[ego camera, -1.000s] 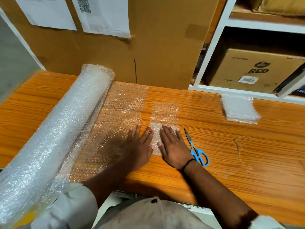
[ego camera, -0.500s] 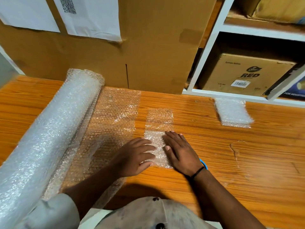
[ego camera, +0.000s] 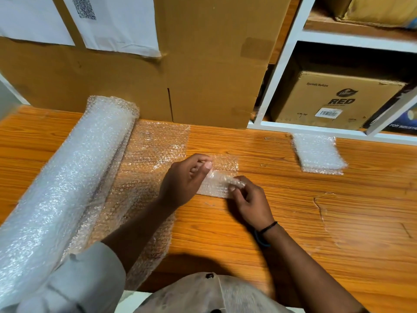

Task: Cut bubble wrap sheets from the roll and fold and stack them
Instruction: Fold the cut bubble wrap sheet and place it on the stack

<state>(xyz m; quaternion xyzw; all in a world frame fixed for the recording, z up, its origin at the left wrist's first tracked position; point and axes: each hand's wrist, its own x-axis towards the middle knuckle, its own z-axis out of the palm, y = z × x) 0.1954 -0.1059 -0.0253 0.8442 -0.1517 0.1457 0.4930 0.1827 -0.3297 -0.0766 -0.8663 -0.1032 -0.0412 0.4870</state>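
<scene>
Behind bubble wrap stack (ego camera: 318,154), "RED" carton (ego camera: 293,98) (barcode label (ego camera: 328,113) beneath)

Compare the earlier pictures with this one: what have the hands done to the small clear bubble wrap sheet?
Both hands lay flat on the small clear bubble wrap sheet; now the left hand and right hand pinch its doubled near half. The large bubble wrap roll and the folded white stack stayed put.

Single head-worn view, looking forward and down, close over table (ego camera: 293,222)
</scene>
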